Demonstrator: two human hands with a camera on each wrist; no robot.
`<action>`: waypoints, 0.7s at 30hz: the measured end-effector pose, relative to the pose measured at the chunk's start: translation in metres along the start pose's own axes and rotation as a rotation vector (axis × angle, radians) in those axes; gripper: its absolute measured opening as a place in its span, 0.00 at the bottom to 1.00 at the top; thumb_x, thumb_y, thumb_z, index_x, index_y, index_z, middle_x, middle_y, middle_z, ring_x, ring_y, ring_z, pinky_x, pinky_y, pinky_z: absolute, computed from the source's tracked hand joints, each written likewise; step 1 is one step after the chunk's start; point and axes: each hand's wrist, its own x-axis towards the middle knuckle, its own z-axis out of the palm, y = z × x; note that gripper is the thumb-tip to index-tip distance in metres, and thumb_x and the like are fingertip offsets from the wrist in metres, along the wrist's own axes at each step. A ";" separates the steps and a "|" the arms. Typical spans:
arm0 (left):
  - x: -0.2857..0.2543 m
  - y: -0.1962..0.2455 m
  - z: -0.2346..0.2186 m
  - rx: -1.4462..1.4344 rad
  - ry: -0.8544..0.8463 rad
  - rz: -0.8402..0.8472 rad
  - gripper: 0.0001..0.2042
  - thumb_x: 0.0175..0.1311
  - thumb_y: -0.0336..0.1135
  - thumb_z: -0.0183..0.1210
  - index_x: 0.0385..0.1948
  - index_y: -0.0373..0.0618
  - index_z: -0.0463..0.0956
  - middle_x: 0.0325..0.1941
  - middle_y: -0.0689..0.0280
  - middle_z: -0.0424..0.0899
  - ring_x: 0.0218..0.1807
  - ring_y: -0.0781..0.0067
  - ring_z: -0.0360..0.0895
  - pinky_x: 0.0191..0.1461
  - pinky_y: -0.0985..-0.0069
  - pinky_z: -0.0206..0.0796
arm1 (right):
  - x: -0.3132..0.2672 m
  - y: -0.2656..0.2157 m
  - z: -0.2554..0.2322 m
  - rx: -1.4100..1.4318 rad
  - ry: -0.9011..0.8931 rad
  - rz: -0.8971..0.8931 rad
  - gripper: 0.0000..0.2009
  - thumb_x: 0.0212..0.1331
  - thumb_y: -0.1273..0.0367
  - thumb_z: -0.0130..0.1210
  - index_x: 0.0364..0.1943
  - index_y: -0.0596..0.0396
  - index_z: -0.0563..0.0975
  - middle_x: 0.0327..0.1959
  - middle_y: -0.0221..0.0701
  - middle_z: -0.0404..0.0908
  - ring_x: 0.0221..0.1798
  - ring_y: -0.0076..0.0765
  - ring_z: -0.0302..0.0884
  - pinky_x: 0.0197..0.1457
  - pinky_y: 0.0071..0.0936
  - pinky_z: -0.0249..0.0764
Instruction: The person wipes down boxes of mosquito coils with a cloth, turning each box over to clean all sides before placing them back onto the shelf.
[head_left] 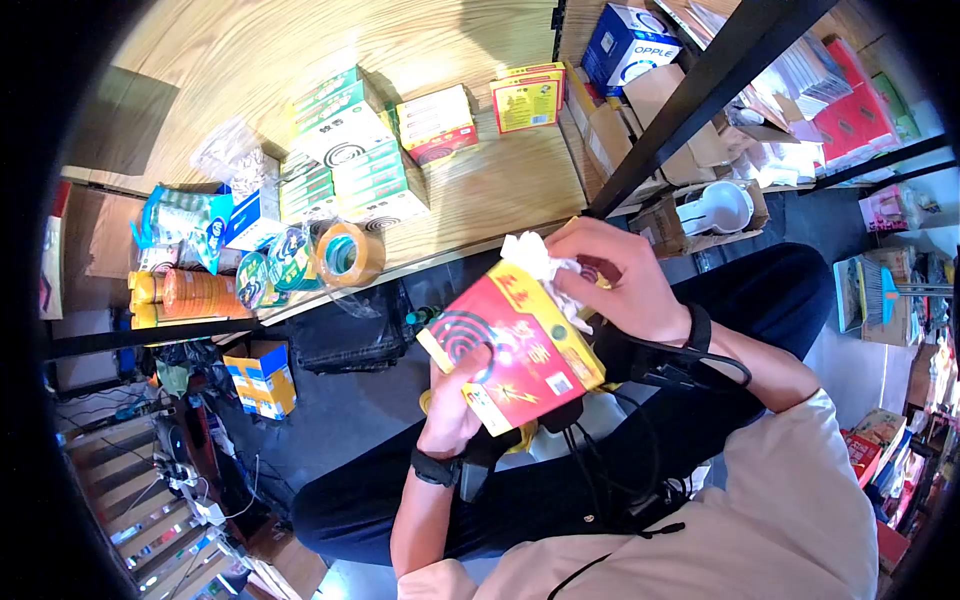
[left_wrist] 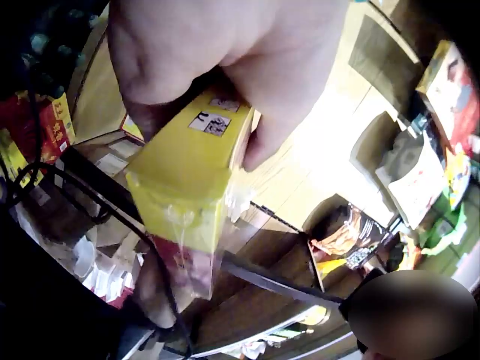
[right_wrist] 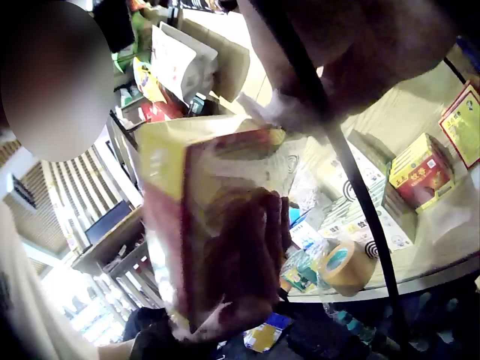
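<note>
My left hand (head_left: 455, 412) grips a red and yellow mosquito coil box (head_left: 525, 365) from its lower left side, thumb lying across the printed spiral. The box is tilted, its front turned up in the head view. At its top edge, my right hand (head_left: 625, 285) pinches a crumpled white tissue (head_left: 535, 258). In the left wrist view, the yellow end of the box (left_wrist: 184, 165) shows below the left hand, with clear film around it. The right wrist view has the right hand (right_wrist: 360, 52) over the box (right_wrist: 165, 187), partly crossed by a dark cable.
Ahead, a wooden shelf (head_left: 500, 205) bears green and white coil boxes (head_left: 380, 185), red and yellow boxes (head_left: 530, 100) and a tape roll (head_left: 348, 253). A black post (head_left: 700, 105) rises at right, near a carton with a white pot (head_left: 720, 210). Cables hang over my lap.
</note>
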 end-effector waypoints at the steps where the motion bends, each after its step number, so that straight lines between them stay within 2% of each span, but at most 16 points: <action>1: 0.001 0.003 0.004 -0.043 0.027 0.011 0.25 0.68 0.31 0.62 0.65 0.41 0.65 0.61 0.58 0.79 0.60 0.63 0.81 0.65 0.62 0.75 | 0.001 0.000 0.000 -0.003 -0.045 -0.003 0.10 0.58 0.77 0.63 0.44 0.62 0.80 0.41 0.37 0.84 0.45 0.37 0.83 0.49 0.30 0.76; 2: 0.005 0.005 -0.005 -0.168 0.097 -0.085 0.23 0.71 0.37 0.59 0.65 0.41 0.66 0.60 0.57 0.79 0.59 0.60 0.82 0.64 0.59 0.76 | -0.002 0.001 0.002 0.038 -0.085 -0.004 0.10 0.57 0.78 0.63 0.43 0.61 0.80 0.41 0.37 0.84 0.45 0.38 0.83 0.49 0.30 0.76; 3: 0.005 0.016 -0.001 -0.275 0.097 -0.107 0.23 0.74 0.41 0.56 0.65 0.41 0.66 0.60 0.55 0.80 0.59 0.57 0.82 0.63 0.57 0.77 | -0.005 0.001 0.005 0.083 -0.126 -0.006 0.10 0.56 0.78 0.62 0.43 0.61 0.80 0.42 0.37 0.84 0.46 0.38 0.83 0.49 0.30 0.76; 6: 0.009 0.022 -0.002 -0.274 0.179 0.089 0.23 0.75 0.44 0.56 0.63 0.41 0.67 0.61 0.55 0.81 0.57 0.59 0.83 0.62 0.60 0.77 | -0.003 -0.008 0.002 0.040 -0.185 -0.061 0.11 0.55 0.78 0.63 0.43 0.60 0.80 0.42 0.37 0.84 0.46 0.40 0.83 0.50 0.31 0.77; 8: 0.014 0.018 -0.009 -0.356 0.179 0.140 0.22 0.75 0.45 0.56 0.62 0.42 0.68 0.60 0.57 0.82 0.58 0.62 0.83 0.63 0.62 0.76 | -0.002 -0.016 0.002 -0.078 -0.059 -0.129 0.11 0.55 0.78 0.63 0.42 0.59 0.81 0.43 0.37 0.83 0.46 0.41 0.83 0.50 0.31 0.77; 9: 0.014 0.016 -0.006 -0.358 0.184 0.158 0.22 0.75 0.46 0.55 0.62 0.42 0.68 0.60 0.57 0.82 0.58 0.63 0.82 0.63 0.62 0.76 | -0.002 -0.016 0.004 -0.080 -0.064 -0.131 0.11 0.55 0.78 0.63 0.42 0.59 0.81 0.43 0.37 0.83 0.46 0.41 0.83 0.50 0.31 0.77; 11: 0.009 0.010 0.003 -0.376 0.195 0.134 0.22 0.76 0.46 0.55 0.63 0.42 0.68 0.61 0.57 0.82 0.59 0.62 0.82 0.64 0.63 0.75 | -0.005 -0.011 0.010 -0.157 0.079 -0.119 0.11 0.54 0.78 0.64 0.42 0.57 0.81 0.44 0.37 0.83 0.47 0.42 0.84 0.50 0.31 0.78; 15: 0.003 0.001 0.019 -0.372 0.171 0.028 0.24 0.77 0.48 0.53 0.65 0.42 0.66 0.65 0.57 0.79 0.63 0.61 0.79 0.68 0.60 0.71 | -0.011 -0.006 0.025 -0.230 0.117 -0.252 0.11 0.54 0.76 0.66 0.42 0.55 0.82 0.46 0.33 0.80 0.46 0.38 0.83 0.47 0.30 0.79; 18: -0.002 0.000 0.025 -0.362 0.151 0.023 0.25 0.77 0.49 0.52 0.66 0.42 0.65 0.66 0.57 0.78 0.64 0.60 0.78 0.69 0.58 0.70 | -0.014 -0.009 0.025 -0.257 0.119 -0.169 0.11 0.56 0.77 0.65 0.44 0.54 0.82 0.45 0.33 0.80 0.46 0.38 0.81 0.47 0.31 0.79; 19: -0.002 0.000 0.025 -0.360 0.147 0.018 0.25 0.77 0.50 0.52 0.66 0.42 0.65 0.66 0.57 0.77 0.64 0.60 0.78 0.69 0.58 0.70 | -0.018 -0.006 0.029 -0.256 0.111 -0.173 0.11 0.56 0.77 0.65 0.44 0.54 0.82 0.45 0.33 0.80 0.46 0.38 0.81 0.47 0.31 0.79; 21: 0.000 -0.001 0.018 -0.420 0.131 0.021 0.25 0.77 0.51 0.52 0.65 0.42 0.66 0.65 0.57 0.79 0.64 0.60 0.78 0.68 0.58 0.71 | -0.032 0.002 0.041 -0.236 -0.085 -0.327 0.13 0.57 0.77 0.65 0.47 0.53 0.82 0.43 0.33 0.80 0.43 0.38 0.80 0.47 0.31 0.78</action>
